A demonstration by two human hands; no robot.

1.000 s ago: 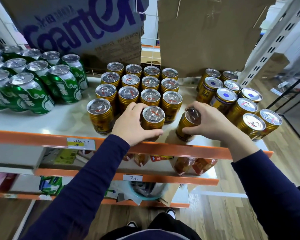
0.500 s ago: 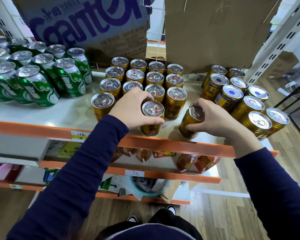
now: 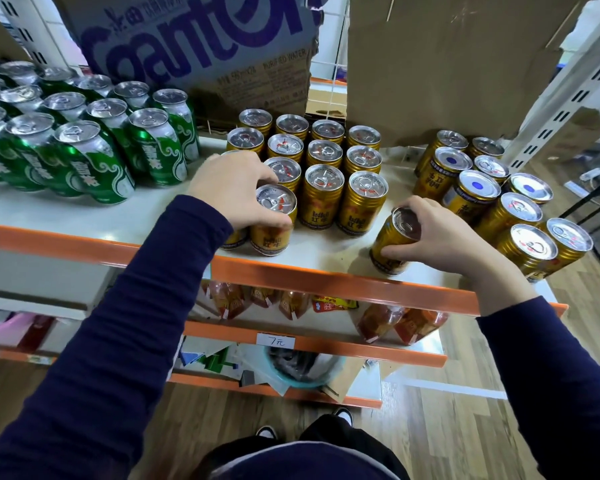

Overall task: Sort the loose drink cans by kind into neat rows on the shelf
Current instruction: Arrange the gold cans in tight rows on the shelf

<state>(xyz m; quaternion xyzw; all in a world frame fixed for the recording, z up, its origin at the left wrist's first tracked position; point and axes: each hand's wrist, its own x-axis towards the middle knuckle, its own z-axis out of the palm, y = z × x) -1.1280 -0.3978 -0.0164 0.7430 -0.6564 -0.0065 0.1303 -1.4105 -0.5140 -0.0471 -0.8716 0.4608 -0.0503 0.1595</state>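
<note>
Glossy green cans (image 3: 84, 150) grouped at left, left hand (image 3: 232, 190) curled round ribbed gold can (image 3: 273, 221) fronting the gold rows (image 3: 326, 157), right hand (image 3: 442, 235) gripping tilted can (image 3: 390, 245) near orange shelf lip (image 3: 343, 283), loose cans (image 3: 503, 206) clustered far right

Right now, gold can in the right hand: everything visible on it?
The gold can is a ribbed metal can with dark print and a silver pull-tab lid. It tilts, top leaning right, base on the white shelf near its orange front edge. The right hand grips it, fingers over the lid, thumb across the body. No other can touches it.
</note>
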